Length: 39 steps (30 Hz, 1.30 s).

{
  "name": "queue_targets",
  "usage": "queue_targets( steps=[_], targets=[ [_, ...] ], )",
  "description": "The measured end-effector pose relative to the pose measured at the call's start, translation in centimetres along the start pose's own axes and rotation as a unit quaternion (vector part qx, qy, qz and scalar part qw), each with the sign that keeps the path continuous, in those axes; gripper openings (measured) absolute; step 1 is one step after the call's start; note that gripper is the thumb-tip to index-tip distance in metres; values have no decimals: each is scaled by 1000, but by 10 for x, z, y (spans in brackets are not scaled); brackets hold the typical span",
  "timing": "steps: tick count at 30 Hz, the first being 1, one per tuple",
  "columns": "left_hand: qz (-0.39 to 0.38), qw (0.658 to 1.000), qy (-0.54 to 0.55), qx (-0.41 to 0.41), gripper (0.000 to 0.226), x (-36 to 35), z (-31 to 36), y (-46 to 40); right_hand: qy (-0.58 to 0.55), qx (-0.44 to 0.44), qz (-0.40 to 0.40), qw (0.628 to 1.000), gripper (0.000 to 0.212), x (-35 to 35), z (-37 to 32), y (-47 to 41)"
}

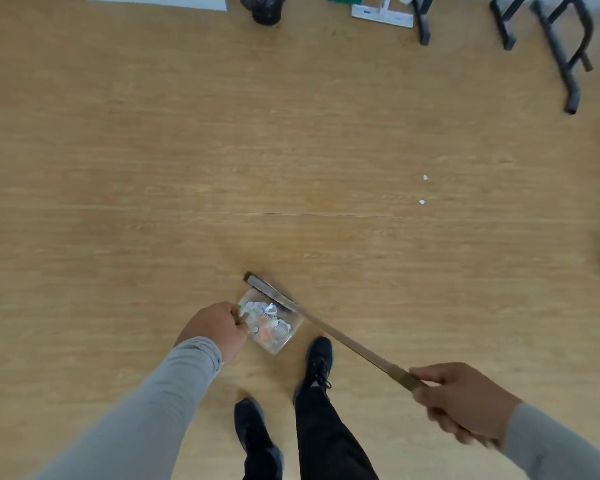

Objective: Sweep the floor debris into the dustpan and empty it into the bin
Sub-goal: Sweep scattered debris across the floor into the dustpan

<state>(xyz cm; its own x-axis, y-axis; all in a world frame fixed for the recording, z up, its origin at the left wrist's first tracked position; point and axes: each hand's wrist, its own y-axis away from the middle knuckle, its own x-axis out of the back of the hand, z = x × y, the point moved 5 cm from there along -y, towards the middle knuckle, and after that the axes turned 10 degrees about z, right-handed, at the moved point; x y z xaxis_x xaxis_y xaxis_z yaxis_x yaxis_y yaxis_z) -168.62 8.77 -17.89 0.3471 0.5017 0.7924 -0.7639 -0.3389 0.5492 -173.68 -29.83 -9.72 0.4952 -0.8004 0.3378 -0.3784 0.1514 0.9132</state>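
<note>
A clear dustpan (284, 341) holding white and orange paper scraps sits low over the wooden floor in front of my feet. My left hand (217, 329) grips its handle at the pan's left side. My right hand (459, 398) grips the upper end of a long broom handle (340, 336). The broom head (269, 289) lies at the dustpan's far edge. Two small white scraps (425, 177) lie on the floor to the far right. A bin lined with a black bag (264, 8) stands at the top of the view.
Black metal furniture legs (568, 53) stand at the upper right. A flat mop head (383, 13) and green item lie beside the bin. A white panel (156, 0) is at the upper left. My two dark shoes (317, 362) stand just behind the dustpan.
</note>
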Motion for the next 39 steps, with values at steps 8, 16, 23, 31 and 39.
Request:
queue_targets(
  steps=[8,16,23,31,39],
  targets=[
    [-8,1000,9,-5,16,5,-17,18,-25,25,65,997,47,-16,-19,1],
    [-6,1000,18,18,15,10,-91,59,92,42,100,990,37,-58,-48,-49],
    [-13,1000,-6,25,8,-4,-117,65,220,34,-18,975,27,-132,-17,-10],
    [-16,1000,-1,18,18,-5,-118,70,30,10,-13,999,35,-53,5,41],
    [-46,997,57,33,13,-14,-127,84,163,27,25,986,31,-138,0,0]
  ],
)
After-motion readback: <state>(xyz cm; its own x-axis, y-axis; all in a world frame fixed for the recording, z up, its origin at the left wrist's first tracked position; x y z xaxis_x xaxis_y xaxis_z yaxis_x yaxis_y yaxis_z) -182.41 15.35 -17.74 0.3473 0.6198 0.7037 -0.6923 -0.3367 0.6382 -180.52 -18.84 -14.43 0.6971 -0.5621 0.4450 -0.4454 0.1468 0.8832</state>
